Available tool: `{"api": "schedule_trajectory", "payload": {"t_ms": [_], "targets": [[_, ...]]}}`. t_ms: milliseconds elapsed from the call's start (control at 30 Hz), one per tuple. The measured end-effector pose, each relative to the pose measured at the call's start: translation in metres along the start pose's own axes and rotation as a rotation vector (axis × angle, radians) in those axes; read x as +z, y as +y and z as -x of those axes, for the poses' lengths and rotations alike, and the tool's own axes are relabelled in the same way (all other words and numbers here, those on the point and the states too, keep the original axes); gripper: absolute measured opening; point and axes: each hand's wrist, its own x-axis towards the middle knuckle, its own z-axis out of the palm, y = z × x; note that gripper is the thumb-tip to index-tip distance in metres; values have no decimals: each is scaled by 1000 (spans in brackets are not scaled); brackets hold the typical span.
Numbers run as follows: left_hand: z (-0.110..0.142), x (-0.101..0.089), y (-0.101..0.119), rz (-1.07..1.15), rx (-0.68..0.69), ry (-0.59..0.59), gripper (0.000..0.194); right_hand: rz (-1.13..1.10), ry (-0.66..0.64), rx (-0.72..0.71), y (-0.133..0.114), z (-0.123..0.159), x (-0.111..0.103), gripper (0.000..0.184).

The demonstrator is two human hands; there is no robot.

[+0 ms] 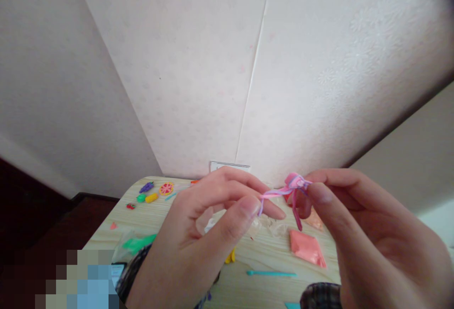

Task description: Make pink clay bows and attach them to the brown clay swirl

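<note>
A thin pink-and-purple strand of modelling clay [280, 192] stretches between both hands, raised above the table. At its right end the strand is wound into a small lump [295, 181], with a darker pink tail hanging down. My right hand [369, 224] pinches this lump at its edge between thumb and forefinger. The strand's other end lies at the fingertips of my left hand [213, 224], between the thumb and the fingers, with a short piece drooping beside the thumb. My left middle fingers are stretched out loosely below it.
On the wooden table [102, 238] lie clay pieces: purple grapes [146, 187], a pink-and-yellow round slice [166, 189], a yellow piece [152, 198] and red cherries [131, 206]. A green clay bag [136, 242], a coral packet [307, 247] and a turquoise tool [271, 274] lie nearer. A wall stands behind.
</note>
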Motion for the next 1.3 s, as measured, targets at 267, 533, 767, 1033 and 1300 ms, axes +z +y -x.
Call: {"api": "schedule_trajectory", "payload": {"t_ms": [267, 533, 767, 1033, 1300], "targets": [[2, 3, -1, 36, 18, 48, 23, 152, 15, -42, 3, 1, -3, 30], [2, 3, -2, 4, -28, 120, 17, 149, 48, -6, -1, 2, -2, 29], [0, 6, -3, -45, -62, 120, 19, 176, 85, -48, 2, 3, -1, 28], [-4, 9, -8, -190, -83, 160, 17, 227, 47, -91, 2, 3, -3, 23], [-7, 9, -8, -297, -48, 134, 11, 230, 14, -99, 1, 3, -2, 25]]}}
